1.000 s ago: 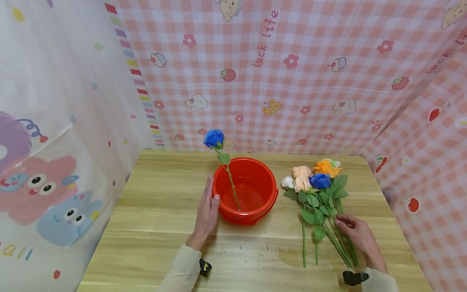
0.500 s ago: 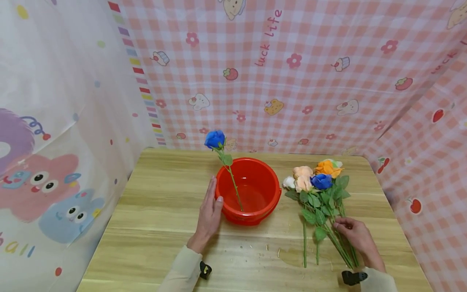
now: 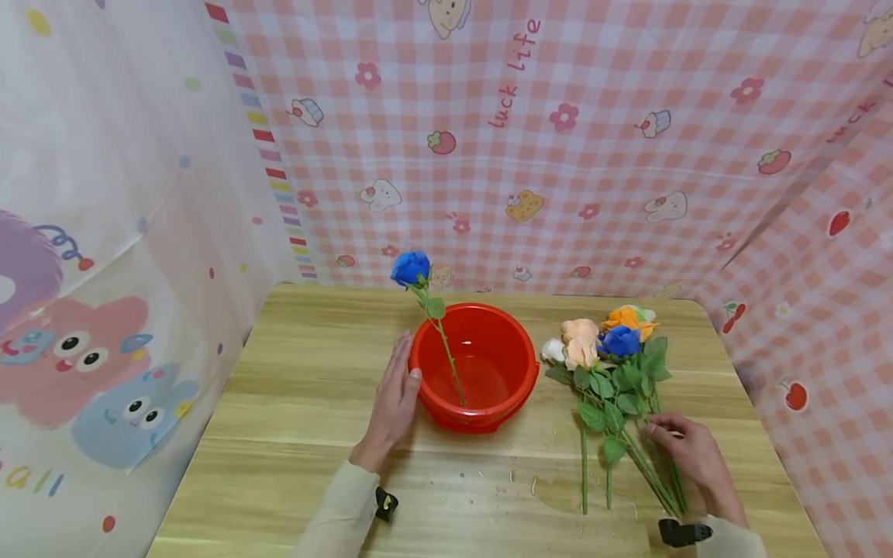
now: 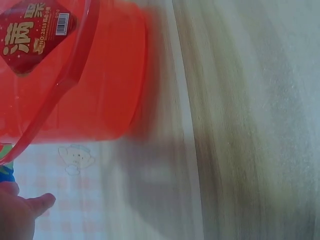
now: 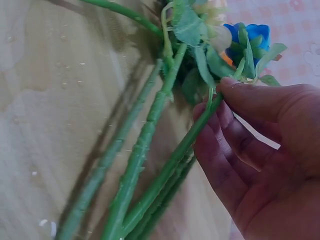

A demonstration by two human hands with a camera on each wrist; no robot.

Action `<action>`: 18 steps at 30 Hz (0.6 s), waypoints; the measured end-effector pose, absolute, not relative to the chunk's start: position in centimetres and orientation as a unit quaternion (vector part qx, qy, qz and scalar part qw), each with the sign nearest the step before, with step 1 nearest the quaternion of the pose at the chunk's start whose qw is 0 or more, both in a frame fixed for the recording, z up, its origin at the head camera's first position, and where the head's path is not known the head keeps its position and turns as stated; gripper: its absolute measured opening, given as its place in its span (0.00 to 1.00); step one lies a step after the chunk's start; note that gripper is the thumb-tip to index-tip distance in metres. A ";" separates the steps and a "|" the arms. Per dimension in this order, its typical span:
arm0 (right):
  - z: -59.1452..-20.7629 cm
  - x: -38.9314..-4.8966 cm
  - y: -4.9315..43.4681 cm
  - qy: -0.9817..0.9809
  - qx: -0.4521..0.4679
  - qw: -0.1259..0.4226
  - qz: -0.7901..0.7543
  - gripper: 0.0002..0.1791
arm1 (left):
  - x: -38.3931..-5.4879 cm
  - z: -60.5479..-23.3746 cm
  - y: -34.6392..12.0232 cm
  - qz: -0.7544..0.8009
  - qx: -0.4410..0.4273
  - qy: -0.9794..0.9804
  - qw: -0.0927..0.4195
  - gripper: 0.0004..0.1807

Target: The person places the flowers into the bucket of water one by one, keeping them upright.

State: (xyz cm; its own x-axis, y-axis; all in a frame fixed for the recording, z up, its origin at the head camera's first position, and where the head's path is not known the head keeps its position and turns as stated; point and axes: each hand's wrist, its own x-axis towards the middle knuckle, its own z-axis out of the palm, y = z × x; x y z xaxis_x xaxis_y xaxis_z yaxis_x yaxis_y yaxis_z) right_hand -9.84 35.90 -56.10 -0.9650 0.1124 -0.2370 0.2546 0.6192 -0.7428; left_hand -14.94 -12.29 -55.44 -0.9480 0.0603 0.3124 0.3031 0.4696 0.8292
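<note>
A red plastic bucket (image 3: 512, 415) stands on the table with one blue rose (image 3: 412, 268) leaning inside it, its bloom above the rim. My left hand (image 3: 392, 403) rests on the bucket's left side with fingers extended; in the left wrist view only part of that hand (image 4: 17, 212) shows, low at the left. Over at the right lies a pile of roses in peach, white, orange and blue. My right hand (image 3: 692, 451) pinches the green stem (image 5: 192, 131) of the pile's blue rose (image 3: 619, 341) between thumb and fingers. Other stems lie beside it.
Peach roses (image 3: 580, 343), a white rose (image 3: 553, 350) and an orange rose (image 3: 630, 318) lie close together, their leaves overlapping. Water drops and a small puddle (image 3: 558, 493) wet the wooden table (image 3: 300, 403). Checked cloth (image 3: 614, 70) hangs behind and at the right.
My right hand has shifted slightly right, and the blue rose in the pile has moved a little with it. My left hand stays against the bucket.
</note>
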 end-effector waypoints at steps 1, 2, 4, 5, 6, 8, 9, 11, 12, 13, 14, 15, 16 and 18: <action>-56.0 -9.8 35.9 0.894 0.101 0.077 -0.430 0.23 | -15.0 -55.4 -12.3 -0.502 -0.109 -0.850 0.118 0.33; -55.9 -9.7 36.0 0.893 0.098 0.069 -0.434 0.23 | -15.1 -55.5 -12.4 -0.499 -0.112 -0.851 0.117 0.33; -55.6 -9.6 36.0 0.889 0.094 0.048 -0.445 0.22 | -15.1 -55.5 -12.4 -0.496 -0.117 -0.853 0.115 0.32; -55.4 -9.6 36.0 0.888 0.092 0.040 -0.448 0.22 | -15.1 -55.5 -12.5 -0.494 -0.120 -0.853 0.116 0.32; -55.2 -9.6 36.0 0.886 0.092 0.031 -0.454 0.22 | -15.2 -55.5 -12.5 -0.493 -0.122 -0.853 0.117 0.32; -54.8 -9.6 36.0 0.882 0.088 0.015 -0.462 0.23 | -15.2 -55.5 -12.5 -0.488 -0.125 -0.856 0.119 0.32; -54.6 -9.6 36.0 0.880 0.087 0.009 -0.466 0.23 | -15.2 -55.5 -12.5 -0.486 -0.127 -0.857 0.120 0.32; -54.1 -9.6 35.9 0.879 0.084 -0.002 -0.469 0.23 | -15.2 -55.5 -12.6 -0.480 -0.129 -0.858 0.125 0.31; -53.8 -9.6 35.9 0.877 0.083 -0.009 -0.473 0.23 | -15.2 -55.5 -12.6 -0.477 -0.130 -0.860 0.127 0.31; -53.6 -9.6 35.9 0.876 0.082 -0.014 -0.475 0.23 | -15.2 -55.5 -12.6 -0.472 -0.130 -0.862 0.130 0.31; -53.3 -9.6 35.9 0.875 0.083 -0.019 -0.477 0.23 | -15.2 -55.5 -12.5 -0.468 -0.131 -0.864 0.133 0.31; -53.0 -9.7 35.9 0.873 0.084 -0.023 -0.480 0.23 | -15.2 -55.4 -12.5 -0.463 -0.132 -0.866 0.136 0.31; -52.8 -9.7 35.9 0.871 0.086 -0.028 -0.483 0.23 | -15.2 -55.4 -12.5 -0.457 -0.133 -0.869 0.139 0.31; -52.2 -9.7 35.8 0.865 0.092 -0.036 -0.492 0.24 | -15.2 -55.4 -12.5 -0.442 -0.134 -0.875 0.143 0.31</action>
